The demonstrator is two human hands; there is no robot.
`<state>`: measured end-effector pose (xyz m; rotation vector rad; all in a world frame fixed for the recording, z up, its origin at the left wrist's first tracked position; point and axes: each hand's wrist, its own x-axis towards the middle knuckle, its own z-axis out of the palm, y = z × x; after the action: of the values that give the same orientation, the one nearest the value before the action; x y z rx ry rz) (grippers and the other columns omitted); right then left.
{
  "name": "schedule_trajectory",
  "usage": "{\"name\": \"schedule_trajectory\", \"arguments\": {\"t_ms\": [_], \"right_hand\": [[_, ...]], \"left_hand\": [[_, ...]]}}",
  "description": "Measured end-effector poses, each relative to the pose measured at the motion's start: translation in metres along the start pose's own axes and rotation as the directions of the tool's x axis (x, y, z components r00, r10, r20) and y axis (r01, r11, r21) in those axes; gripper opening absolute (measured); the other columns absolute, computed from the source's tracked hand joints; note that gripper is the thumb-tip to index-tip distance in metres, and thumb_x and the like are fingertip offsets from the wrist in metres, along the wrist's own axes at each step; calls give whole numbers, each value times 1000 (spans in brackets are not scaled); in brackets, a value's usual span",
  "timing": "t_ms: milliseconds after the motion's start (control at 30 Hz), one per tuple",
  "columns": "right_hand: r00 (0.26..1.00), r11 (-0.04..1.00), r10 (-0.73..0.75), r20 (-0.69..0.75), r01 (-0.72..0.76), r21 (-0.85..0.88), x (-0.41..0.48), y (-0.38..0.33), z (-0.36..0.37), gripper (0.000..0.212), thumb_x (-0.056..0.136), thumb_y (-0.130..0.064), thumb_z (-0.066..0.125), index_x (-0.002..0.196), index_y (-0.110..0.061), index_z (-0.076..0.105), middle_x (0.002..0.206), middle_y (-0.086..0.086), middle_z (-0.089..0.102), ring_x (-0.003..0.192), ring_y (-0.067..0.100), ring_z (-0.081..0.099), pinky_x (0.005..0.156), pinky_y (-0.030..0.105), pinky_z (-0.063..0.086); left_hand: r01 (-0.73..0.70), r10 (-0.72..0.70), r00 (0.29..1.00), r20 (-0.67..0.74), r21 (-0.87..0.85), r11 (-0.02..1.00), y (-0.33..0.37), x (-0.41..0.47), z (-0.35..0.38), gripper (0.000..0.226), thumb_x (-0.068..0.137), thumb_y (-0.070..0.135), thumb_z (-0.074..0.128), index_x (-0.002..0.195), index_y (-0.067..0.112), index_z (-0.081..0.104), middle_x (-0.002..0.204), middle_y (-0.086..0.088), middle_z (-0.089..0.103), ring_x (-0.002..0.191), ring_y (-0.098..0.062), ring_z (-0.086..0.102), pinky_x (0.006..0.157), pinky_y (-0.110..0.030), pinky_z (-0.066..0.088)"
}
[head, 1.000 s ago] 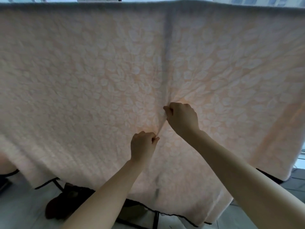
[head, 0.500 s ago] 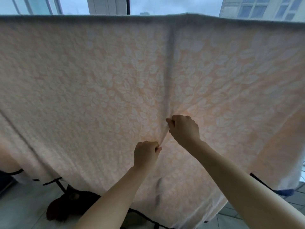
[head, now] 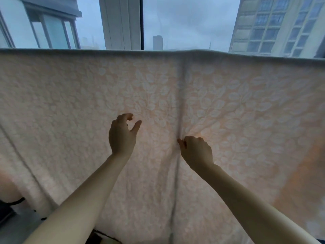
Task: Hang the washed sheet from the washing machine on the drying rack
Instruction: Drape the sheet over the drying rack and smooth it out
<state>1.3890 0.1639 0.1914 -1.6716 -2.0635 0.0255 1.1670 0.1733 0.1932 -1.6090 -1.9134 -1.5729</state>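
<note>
A big, pale peach sheet (head: 70,120) with a white leaf pattern is hung across almost the whole picture. Its top edge is folded over something straight that runs from left to right in the upper part of the frame; what lies under the fold is hidden by the cloth. The sheet is spread wide and hangs down to the bottom of the picture. A long crease (head: 182,95) is seen running down the sheet, a little right of the middle. The right hand (head: 195,152) is seen at the middle right of the frame. Its grip is clamped on a small pinch of the sheet right at the crease, with the thumb and curled fingers squeezed together. Little wrinkles (head: 202,127) are spread out from that spot. The left hand (head: 121,136) is held up in the middle of the frame, left of the crease and apart from the right hand. Its grip is apart: the thumb is stuck out, the fingers are loosely bent, and nothing is held in it. Whether the cloth is touched by it cannot be told. Above the sheet, a white window post (head: 121,22) is seen in the upper middle and a tall building (head: 274,23) in the upper right, with grey sky (head: 190,18) between them. A dark shape (head: 8,210) is seen in the lower left corner, too unclear to be named.
</note>
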Motion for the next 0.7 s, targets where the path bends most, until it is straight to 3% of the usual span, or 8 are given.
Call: {"name": "schedule_trajectory", "arguments": {"t_ms": [133,267,400,533,700], "right_hand": [[999,993,44,-11,-45,-108,4,-7,0,37,101,-37,35,72,-17,47,64,-2,46,59,22,47,55,29,35],[992,981,116,-46,-122,-154,5,-15,4,34,101,-37,36,83,-17,56,69,-1,46,64,25,47,58,30,35],[979,964,189,-77,-200,-173,0,-25,9,35,101,-37,36,88,-15,60,69,-1,44,65,25,46,59,29,35],[965,950,248,-90,-260,-175,-2,-30,7,35,101,-39,36,90,-16,61,74,0,46,67,24,46,60,29,36],[956,945,278,-92,-290,-154,-3,-30,8,35,101,-41,37,82,-19,56,73,-2,51,65,22,51,58,28,39]], "left_hand": [[-170,188,973,-133,137,976,3,59,-22,64,81,39,72,135,16,45,137,-5,49,122,-26,45,95,-40,44],[-320,349,913,-212,161,934,4,107,-38,67,82,39,72,138,15,44,139,-7,47,124,-27,43,100,-37,40],[-475,514,844,-155,231,849,-2,135,-42,72,82,41,70,142,14,40,143,-8,44,129,-27,40,105,-40,34],[-608,637,753,-165,194,770,6,160,-49,51,85,31,68,130,11,54,130,-9,57,121,-30,48,105,-41,34],[-677,689,699,-191,132,724,15,190,-61,20,90,27,62,100,10,67,98,-8,64,93,-31,56,84,-40,42]]}}
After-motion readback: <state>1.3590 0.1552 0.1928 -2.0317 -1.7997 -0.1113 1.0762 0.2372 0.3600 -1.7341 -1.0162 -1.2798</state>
